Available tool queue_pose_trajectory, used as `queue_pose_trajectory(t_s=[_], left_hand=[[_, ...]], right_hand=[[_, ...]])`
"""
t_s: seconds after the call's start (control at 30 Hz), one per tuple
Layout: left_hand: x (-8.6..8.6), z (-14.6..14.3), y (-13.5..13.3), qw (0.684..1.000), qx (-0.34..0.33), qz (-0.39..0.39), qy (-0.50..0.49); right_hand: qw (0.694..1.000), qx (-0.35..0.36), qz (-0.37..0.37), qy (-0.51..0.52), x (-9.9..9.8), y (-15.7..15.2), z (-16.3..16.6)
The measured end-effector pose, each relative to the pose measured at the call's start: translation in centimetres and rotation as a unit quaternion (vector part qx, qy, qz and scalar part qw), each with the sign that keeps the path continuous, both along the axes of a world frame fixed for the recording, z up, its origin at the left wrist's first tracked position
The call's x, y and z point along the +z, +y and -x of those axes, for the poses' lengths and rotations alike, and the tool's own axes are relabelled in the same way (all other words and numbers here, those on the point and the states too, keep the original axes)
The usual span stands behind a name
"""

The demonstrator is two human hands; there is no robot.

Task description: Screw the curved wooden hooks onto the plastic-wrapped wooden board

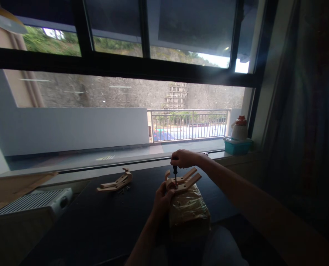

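Note:
My right hand point(184, 159) is closed around the dark handle of a screwdriver point(175, 170), held upright with its shaft pointing down. The tip meets a light wooden piece with two angled arms and dark holes point(190, 182). My left hand point(163, 197) grips the curved near end of that wooden piece, close to the screwdriver's tip. Beneath the piece lies a block wrapped in shiny tape point(190, 207). To the left, a similar wooden piece point(117, 183) rests on the dark table, with several small screws point(124, 190) beside it.
The dark table point(120, 221) stands against a window sill. A white radiator point(50, 199) and a cardboard sheet point(17, 186) are at the left. On the sill at the right, a white bottle with a red top point(239, 129) stands on a teal box point(237, 146).

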State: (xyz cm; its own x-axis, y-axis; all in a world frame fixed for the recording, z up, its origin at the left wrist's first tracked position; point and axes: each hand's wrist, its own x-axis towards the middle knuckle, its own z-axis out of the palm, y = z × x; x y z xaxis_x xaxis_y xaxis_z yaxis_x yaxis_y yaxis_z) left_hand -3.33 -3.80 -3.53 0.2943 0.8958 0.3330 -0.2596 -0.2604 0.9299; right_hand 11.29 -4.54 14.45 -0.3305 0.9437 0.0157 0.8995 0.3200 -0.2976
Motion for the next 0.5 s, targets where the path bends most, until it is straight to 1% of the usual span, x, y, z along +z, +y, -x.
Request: queue_pose_trajectory(t_s=[0.13,0.3,0.4,0.5], left_hand=[[-0.2,0.0,0.1,1.0,-0.007,0.006,-0.011],[-0.3,-0.1,0.1,0.999,-0.017,0.016,-0.023],[-0.3,0.0,0.1,1.0,-0.008,0.005,-0.01],[-0.2,0.1,0.1,1.0,-0.001,-0.004,0.006]], right_hand=[[0.999,-0.012,-0.031,-0.007,-0.4,-0.2,0.5],[0.998,-0.002,-0.059,-0.026,0.3,-0.6,0.9],[0.998,0.013,-0.058,-0.025,0.6,-0.6,0.8],[0.998,0.02,-0.051,-0.018,0.4,-0.4,0.5]])
